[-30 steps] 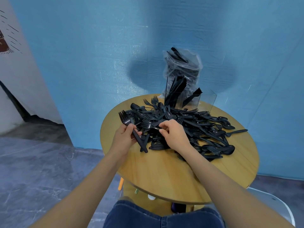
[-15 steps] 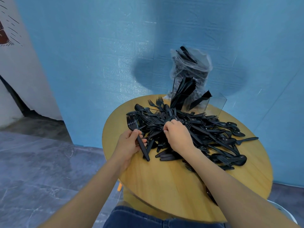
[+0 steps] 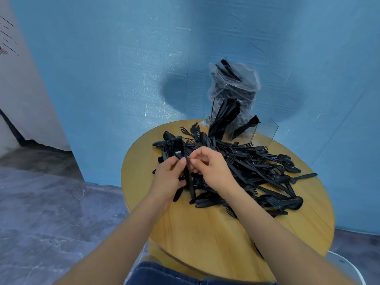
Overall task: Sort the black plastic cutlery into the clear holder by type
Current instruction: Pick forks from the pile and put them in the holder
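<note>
A heap of black plastic forks, spoons and knives (image 3: 257, 167) covers the far half of the round wooden table (image 3: 216, 233). Behind the heap stands the clear holder (image 3: 255, 130), with knives upright in its left compartment and one fork in the middle one. My left hand (image 3: 168, 177) grips a small bundle of cutlery (image 3: 188, 182) above the heap's left end, a spoon bowl sticking up from it. My right hand (image 3: 211, 165) is beside it, its thumb and fingertips pinching at the bundle's top.
A clear plastic bag (image 3: 234, 87) holding more black cutlery stands behind the holder against the blue wall. The table's near half is bare wood. A white seat edge (image 3: 345, 264) shows at lower right and grey floor lies to the left.
My left hand has lifted its cutlery up off the heap and turned it more upright. My right hand has left the heap and come over to the bundle.
</note>
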Demonstrator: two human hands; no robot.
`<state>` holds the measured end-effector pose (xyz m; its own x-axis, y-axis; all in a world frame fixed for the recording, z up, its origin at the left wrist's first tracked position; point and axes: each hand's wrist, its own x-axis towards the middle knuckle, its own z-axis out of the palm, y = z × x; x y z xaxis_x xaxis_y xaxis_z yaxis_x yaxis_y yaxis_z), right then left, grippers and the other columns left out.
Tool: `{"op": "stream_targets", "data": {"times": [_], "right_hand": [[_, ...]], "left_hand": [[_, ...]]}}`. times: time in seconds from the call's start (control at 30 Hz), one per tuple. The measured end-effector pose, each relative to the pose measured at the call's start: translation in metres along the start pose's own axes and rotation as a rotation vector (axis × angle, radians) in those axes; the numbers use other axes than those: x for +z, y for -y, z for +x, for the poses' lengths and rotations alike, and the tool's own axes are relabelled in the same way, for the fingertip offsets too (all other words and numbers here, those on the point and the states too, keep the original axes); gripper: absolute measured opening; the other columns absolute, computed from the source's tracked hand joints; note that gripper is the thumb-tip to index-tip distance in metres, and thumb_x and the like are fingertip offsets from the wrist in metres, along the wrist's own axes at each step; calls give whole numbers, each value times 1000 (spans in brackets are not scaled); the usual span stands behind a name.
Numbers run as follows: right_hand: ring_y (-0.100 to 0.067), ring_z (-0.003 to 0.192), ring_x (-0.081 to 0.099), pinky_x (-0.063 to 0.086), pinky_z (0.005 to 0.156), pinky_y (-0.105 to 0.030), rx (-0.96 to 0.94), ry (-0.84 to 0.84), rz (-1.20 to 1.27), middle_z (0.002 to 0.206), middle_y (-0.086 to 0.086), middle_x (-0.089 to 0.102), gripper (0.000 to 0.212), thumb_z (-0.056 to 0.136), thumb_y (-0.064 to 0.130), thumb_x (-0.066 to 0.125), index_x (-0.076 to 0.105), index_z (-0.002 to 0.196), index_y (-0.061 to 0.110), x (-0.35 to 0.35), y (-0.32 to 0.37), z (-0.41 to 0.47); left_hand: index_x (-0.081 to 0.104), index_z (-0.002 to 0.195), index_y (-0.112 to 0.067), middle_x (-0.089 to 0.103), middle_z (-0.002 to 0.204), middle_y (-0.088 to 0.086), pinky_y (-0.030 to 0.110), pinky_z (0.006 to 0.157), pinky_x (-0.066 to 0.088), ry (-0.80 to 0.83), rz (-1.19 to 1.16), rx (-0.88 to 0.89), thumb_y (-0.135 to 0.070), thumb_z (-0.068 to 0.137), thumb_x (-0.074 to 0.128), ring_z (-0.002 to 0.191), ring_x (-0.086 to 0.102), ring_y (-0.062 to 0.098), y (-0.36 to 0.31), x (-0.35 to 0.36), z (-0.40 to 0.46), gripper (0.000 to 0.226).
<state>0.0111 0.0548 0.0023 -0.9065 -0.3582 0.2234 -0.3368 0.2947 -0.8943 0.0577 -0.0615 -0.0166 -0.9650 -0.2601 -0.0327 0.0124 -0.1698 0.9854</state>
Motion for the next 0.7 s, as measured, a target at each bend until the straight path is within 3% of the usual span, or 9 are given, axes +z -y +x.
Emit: {"op": "stream_targets", "data": {"times": [0.13,0.33,0.43,0.53,0.6,0.7], "right_hand": [[-9,57,47,42,59,-20,-29,-76,-134,63,4,55,30,90,2,54,51,68,22,5,3,-6],[-5,54,42,37,51,-13,-75,-147,-342,63,7,49,20,93,6,47,50,75,13,10,6,-13],[-8,54,48,39,49,-14,-66,-127,-313,67,-1,56,22,97,8,44,57,79,9,5,8,-16],[-15,59,56,45,53,-19,-59,-118,-273,71,-11,63,31,99,17,43,61,80,1,1,9,-19],[-13,58,60,50,58,-21,-31,-127,-222,67,-8,64,31,98,18,47,64,80,1,-4,9,-20],[-5,50,59,50,54,-14,-4,-169,-114,61,-1,62,19,93,14,57,66,78,6,-11,9,-21]], "left_hand": [[66,92,-6,66,86,17,37,76,55,-13,25,9,-20,98,50,81,63,24,0,4,-3,22],[59,90,0,54,76,13,42,68,49,-83,201,30,-24,99,45,72,48,23,3,16,-2,29],[58,87,-5,56,76,9,36,65,43,-93,325,100,-24,100,42,70,49,19,1,18,-2,28],[55,89,-2,60,82,15,46,72,49,-105,418,135,-24,100,40,73,52,23,-1,21,-2,29],[53,88,1,61,87,21,48,73,47,-93,471,166,-22,100,39,73,50,23,-1,24,-3,30],[57,89,-1,64,87,17,42,71,47,-25,509,202,-21,101,36,72,54,18,-1,27,-7,31]]}}
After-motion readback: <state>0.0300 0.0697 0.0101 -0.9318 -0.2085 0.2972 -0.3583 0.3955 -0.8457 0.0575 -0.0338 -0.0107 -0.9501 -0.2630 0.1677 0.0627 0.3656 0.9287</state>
